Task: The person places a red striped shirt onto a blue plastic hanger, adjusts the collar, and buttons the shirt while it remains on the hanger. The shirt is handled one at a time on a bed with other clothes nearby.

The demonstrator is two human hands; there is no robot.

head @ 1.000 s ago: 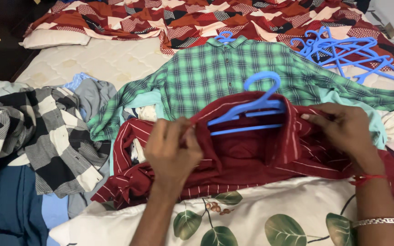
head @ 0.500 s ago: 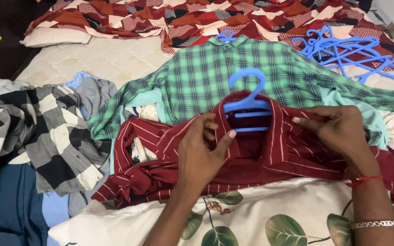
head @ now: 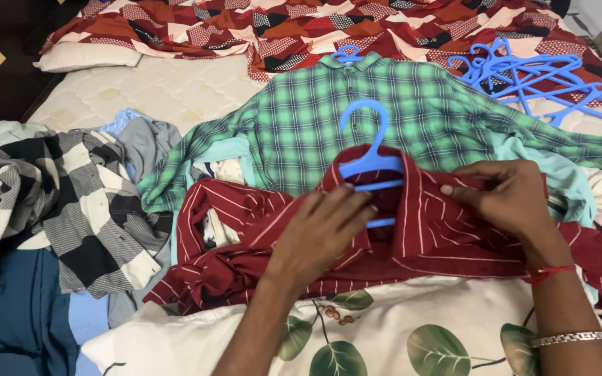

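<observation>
Leaf-print pillow (head: 412,313) cut off at bottom edge. Centre frame: left hand (head: 318,233) and right hand (head: 510,198), apart, each pinching the maroon striped shirt (head: 440,237); its blue hanger (head: 371,163) mostly hidden inside, hook showing. Beyond, green plaid shirt (head: 329,118); bare mattress (head: 155,90) upper left.

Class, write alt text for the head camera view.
Two hands, left and right, hold a maroon striped shirt around a blue hanger on a bed, with a green plaid shirt behind.

Bare forearms, no sleeves; right wrist wears a red thread (head: 550,273); lower, seemingly metal bracelet (head: 570,338).
</observation>
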